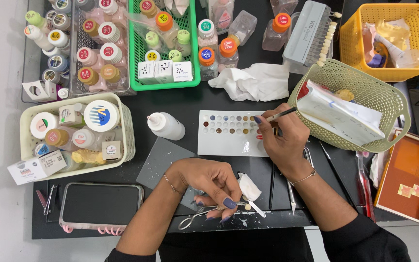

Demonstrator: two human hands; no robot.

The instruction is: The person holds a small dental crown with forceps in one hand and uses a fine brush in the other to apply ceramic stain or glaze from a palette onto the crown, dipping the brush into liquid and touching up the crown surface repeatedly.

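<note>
Your right hand [284,140] pinches a brush [281,114] whose tip dips at the palette's [229,143] 3 o'clock edge, while your left hand [214,182] clamps tweezers [204,213] holding a small tooth [247,206] at 6 o'clock, apparently unpainted.

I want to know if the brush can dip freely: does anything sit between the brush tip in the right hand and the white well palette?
Nothing visible does. The right hand holds the thin brush with its tip at the right edge of the white well palette. The crumpled tissue and the squeeze bottle lie clear of it.
</note>
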